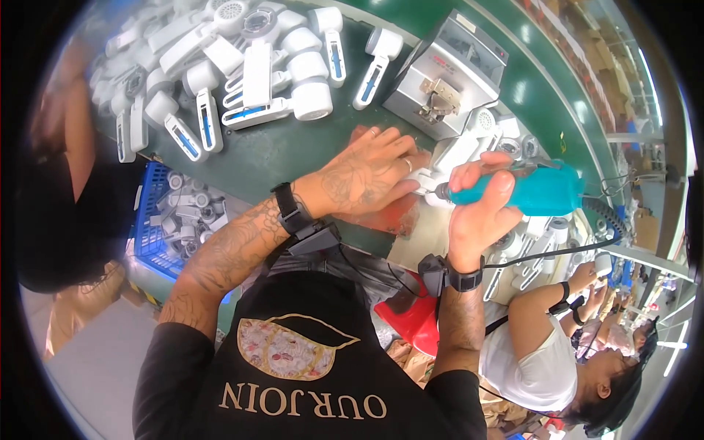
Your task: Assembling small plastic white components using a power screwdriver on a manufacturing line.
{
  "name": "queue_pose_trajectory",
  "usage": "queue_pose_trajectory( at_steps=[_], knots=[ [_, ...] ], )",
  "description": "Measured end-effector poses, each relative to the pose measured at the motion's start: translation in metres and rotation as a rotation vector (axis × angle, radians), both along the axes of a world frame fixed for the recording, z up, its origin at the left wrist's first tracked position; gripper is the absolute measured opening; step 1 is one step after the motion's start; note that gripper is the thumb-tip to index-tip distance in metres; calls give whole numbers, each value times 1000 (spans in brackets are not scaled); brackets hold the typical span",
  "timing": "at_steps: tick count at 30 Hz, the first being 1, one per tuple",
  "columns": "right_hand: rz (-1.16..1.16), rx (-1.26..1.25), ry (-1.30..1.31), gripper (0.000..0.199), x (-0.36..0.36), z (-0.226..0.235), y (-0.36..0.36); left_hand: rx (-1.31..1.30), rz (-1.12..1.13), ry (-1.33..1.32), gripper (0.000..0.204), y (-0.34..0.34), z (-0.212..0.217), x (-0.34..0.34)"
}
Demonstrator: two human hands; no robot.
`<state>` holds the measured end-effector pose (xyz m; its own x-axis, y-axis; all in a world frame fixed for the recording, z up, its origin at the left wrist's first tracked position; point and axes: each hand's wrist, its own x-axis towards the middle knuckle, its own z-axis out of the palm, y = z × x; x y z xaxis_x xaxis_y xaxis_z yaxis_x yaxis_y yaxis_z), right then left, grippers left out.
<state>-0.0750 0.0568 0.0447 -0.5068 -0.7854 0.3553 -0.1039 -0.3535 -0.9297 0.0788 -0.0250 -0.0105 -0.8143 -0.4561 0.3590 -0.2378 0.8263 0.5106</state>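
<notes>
My left hand (370, 172) is closed over a white plastic housing (425, 180), pressing it down on a reddish pad (392, 220) on the green bench. Much of that housing is hidden by my fingers. In my right hand (480, 209) is a teal electric screwdriver (546, 191), held nearly level. Its tip points left and meets the housing beside my left fingertips. From its rear end a black coiled cord (605, 216) curves down.
Many white housings (257, 73) with round heads and handles, some showing blue strips, are heaped at the far left. A grey box-shaped machine (451, 77) stands beyond my hands. A blue crate (150, 220) holds small white parts. Co-workers sit left and right (535, 359).
</notes>
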Motion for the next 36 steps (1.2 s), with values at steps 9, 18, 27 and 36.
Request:
queue_pose_trajectory(
  at_steps=[9, 18, 27, 36],
  knots=[
    [73, -35, 24, 40, -1, -16, -2, 8, 7, 27, 39, 3, 0, -1],
    [-52, 33, -119, 40, 11, -5, -2, -70, -44, 145, 44, -4, 0, 9],
    [-9, -254, -132, 54, 14, 33, 80, 432, 532, 517, 40, -26, 29, 118],
    [-103, -27, -131, 66, 23, 1, 87, -814, 1227, -717, 44, -248, 15, 406]
  ],
)
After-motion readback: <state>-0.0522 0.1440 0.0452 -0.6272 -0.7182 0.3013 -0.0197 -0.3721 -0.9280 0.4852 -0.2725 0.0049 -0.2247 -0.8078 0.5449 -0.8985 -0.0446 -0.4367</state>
